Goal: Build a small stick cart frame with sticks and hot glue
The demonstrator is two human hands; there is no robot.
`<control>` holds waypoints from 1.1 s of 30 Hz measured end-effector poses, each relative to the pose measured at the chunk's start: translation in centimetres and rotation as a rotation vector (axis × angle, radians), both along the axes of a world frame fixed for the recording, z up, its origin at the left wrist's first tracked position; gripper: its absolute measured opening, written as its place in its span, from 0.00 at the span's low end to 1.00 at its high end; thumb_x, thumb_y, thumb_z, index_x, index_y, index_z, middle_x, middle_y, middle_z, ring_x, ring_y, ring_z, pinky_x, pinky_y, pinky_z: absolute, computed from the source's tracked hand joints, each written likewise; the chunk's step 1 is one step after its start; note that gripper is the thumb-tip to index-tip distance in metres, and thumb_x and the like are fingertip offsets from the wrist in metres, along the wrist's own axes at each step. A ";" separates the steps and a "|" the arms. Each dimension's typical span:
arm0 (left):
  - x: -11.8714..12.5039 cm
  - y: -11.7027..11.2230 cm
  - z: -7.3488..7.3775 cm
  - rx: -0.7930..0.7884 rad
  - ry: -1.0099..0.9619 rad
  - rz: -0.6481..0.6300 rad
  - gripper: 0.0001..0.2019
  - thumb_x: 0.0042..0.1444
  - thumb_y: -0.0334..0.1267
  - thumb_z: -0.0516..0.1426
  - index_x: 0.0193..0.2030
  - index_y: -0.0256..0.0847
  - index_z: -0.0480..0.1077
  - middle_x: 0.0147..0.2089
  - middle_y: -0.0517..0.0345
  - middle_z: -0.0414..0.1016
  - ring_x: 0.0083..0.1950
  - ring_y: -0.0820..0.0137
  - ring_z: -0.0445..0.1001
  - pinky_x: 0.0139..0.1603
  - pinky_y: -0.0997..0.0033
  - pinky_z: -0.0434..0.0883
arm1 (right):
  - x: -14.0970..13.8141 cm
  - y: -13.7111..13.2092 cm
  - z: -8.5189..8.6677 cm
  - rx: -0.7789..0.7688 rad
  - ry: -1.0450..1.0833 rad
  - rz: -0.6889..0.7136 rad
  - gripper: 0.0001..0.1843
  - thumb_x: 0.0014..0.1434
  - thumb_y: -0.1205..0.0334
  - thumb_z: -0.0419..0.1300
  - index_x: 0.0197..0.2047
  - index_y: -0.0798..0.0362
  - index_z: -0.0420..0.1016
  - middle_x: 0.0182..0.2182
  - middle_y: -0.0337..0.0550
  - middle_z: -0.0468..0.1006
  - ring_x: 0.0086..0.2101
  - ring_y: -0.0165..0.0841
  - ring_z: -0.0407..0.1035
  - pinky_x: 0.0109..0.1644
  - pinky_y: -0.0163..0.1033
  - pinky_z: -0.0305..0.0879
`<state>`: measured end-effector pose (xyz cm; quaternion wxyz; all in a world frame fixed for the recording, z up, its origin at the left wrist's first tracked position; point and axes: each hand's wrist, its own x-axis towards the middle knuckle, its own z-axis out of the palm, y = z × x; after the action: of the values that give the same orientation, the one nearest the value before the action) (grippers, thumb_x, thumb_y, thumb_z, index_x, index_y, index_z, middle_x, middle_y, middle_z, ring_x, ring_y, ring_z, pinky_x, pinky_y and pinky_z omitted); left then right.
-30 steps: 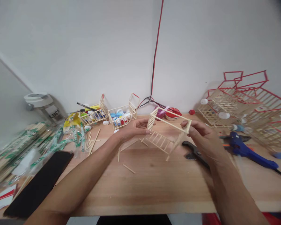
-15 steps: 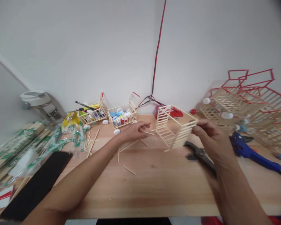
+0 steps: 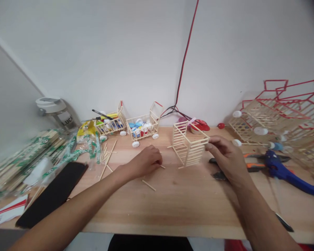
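My right hand (image 3: 222,151) pinches the upper right corner of a basket frame (image 3: 195,153) built from thin wooden sticks. The frame has slatted sides and stands tilted at the table's middle. My left hand (image 3: 148,161) is closed, knuckles up, low over the tabletop left of the frame. The end of a wooden stick (image 3: 162,166) shows at its fingertips; the rest is hidden under the hand. One more loose stick (image 3: 149,185) lies nearer to me.
Two small stick carts (image 3: 142,130) filled with bottle caps and pens stand behind. Several red-trimmed carts (image 3: 282,108) are stacked at right, near a blue glue gun (image 3: 290,174) and cutters (image 3: 219,170). Bagged sticks (image 3: 28,157) and a black slab (image 3: 52,195) lie left.
My left hand has come down toward me onto the loose sticks, and its fingers have closed. My right hand still holds the basket frame, which has shifted slightly. The view has turned a little left.
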<state>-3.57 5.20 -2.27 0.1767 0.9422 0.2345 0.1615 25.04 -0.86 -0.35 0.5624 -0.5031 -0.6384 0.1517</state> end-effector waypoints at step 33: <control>-1.6 -0.2 -1.8 0.126 -0.025 0.498 0.08 0.61 0.27 0.55 0.45 0.36 0.72 0.48 0.48 0.75 0.52 0.60 0.71 0.55 0.58 0.69 | -0.8 0.0 -1.5 0.030 -0.121 0.058 0.04 0.63 0.57 0.61 0.39 0.46 0.76 0.34 0.39 0.76 0.34 0.32 0.70 0.39 0.38 0.66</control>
<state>-5.14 4.98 -4.09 0.0753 0.8624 0.4467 0.2259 24.27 -0.90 -1.82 0.5257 -0.4841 -0.6877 0.1278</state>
